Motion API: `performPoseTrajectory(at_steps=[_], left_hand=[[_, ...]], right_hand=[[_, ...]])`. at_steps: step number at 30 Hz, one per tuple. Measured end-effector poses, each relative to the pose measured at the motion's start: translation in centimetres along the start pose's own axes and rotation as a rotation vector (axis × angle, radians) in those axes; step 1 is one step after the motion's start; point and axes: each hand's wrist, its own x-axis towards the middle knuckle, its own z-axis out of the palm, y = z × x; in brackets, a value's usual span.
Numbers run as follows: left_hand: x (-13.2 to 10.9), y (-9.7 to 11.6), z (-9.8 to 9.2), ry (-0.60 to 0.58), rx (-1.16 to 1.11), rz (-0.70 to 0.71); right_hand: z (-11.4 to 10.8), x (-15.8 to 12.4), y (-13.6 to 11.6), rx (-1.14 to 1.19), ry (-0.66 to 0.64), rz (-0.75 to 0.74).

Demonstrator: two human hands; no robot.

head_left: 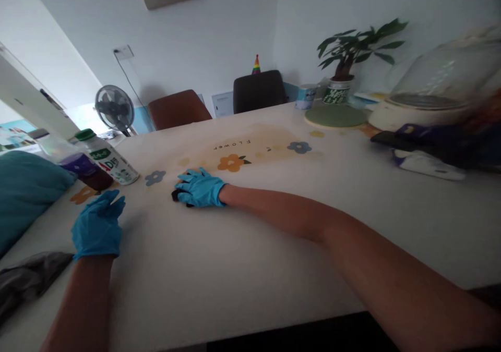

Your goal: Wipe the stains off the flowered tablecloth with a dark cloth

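Observation:
Both my hands wear blue gloves. My right hand (199,188) reaches far across the cream flower-print tablecloth (254,221) and presses down on a small dark object (177,195), fingers curled over it. What the dark object is I cannot make out. My left hand (97,227) rests flat on the cloth nearer to me, fingers stretched out and holding nothing. It lies just in front of a lying white bottle with a green cap (109,159) and a purple-topped container (84,169).
A teal cushion (27,190) and grey cloth (31,276) lie at the left edge. At the right stand a domed appliance (434,91), dark items (430,138), a potted plant (344,75) and a green mat (336,116). Two chairs (219,104) and a fan (114,108) are beyond the far edge.

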Motion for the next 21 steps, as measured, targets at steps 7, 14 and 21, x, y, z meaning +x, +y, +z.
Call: performPoseTrajectory(at_steps=[7, 14, 21], left_hand=[[0.2, -1.6, 0.9, -0.008, -0.011, 0.104], [-0.3, 0.4, 0.4, -0.069, 0.049, 0.049], [-0.4, 0.4, 0.7, -0.056, -0.006, 0.035]], right_hand=[[1.7, 7.9, -1.7, 0.085, 0.071, 0.039], [1.7, 8.8, -1.4, 0.048, 0.088, 0.093], [-0.6, 2.2, 2.5, -0.028, 0.027, 0.232]])
